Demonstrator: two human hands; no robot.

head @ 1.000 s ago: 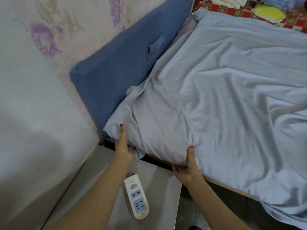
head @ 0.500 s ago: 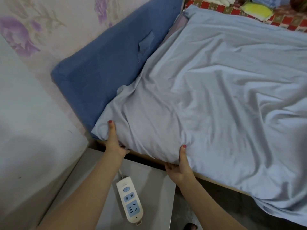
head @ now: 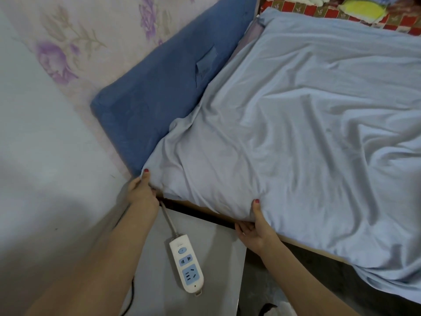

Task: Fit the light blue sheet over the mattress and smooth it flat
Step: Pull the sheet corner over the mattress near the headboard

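Sheet: light blue, thin and limp, spread over the mattress with its near-left corner pulled down over the mattress corner.
Left hand: at the very corner beside the dark blue headboard cushion, thumb up on the fabric, fingers curled under the edge. Pinching the sheet corner, looks like, to tuck it round and under.
Right hand: further along the near edge, thumb on top, fingers under the hem where it meets the wooden bed frame. Gripping the sheet edge, I'd judge, to keep tension while the corner seats.
Why there: two holds either side of the corner let the person stretch the fabric over it without it slipping back.
Surface: not flat yet. Long diagonal creases fan out from the corner, and deeper folds bunch at the right, where the edge hangs loose over the side.
Far corner: looks fitted, up by the red patterned cloth.
Nearby: power strip lies on the grey bedside top, clear of both hands.
Progress: corner fitting under way, smoothing not begun.
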